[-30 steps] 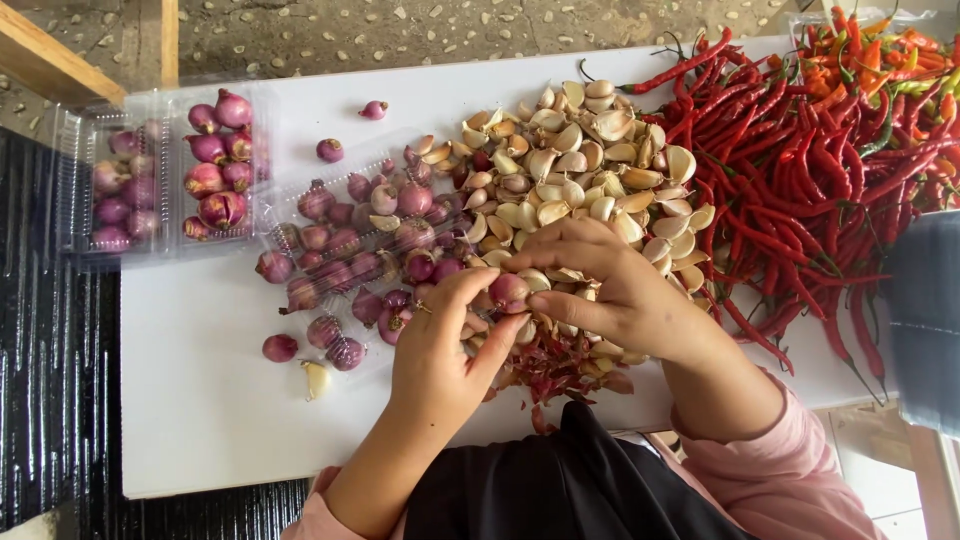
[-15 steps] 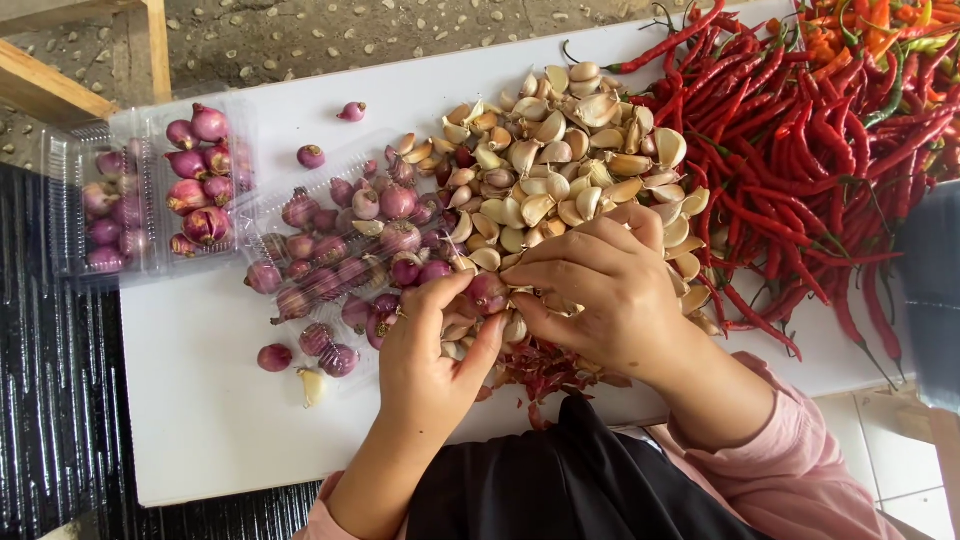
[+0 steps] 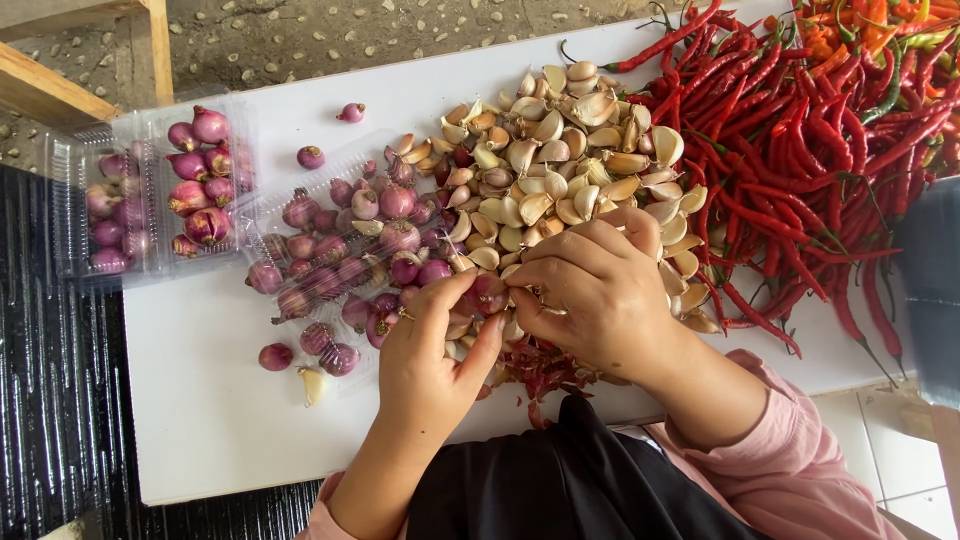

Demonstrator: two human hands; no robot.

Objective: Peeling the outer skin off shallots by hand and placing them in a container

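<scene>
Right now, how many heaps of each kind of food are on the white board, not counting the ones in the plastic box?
shallot heap: 1
garlic clove heap: 1
red chilli heap: 1
Total: 3 heaps
One more shallot is off the heaps, pinched between the left hand and the right hand.

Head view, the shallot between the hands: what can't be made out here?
- The shallot is mostly covered by the left hand and right hand; how far it is peeled cannot be told.
- Any tool in the right hand is hidden by its curled fingers.
- The chilli pile is cut off by the top and right edges.
- The clear plastic tray blurs the shallots inside it.
</scene>
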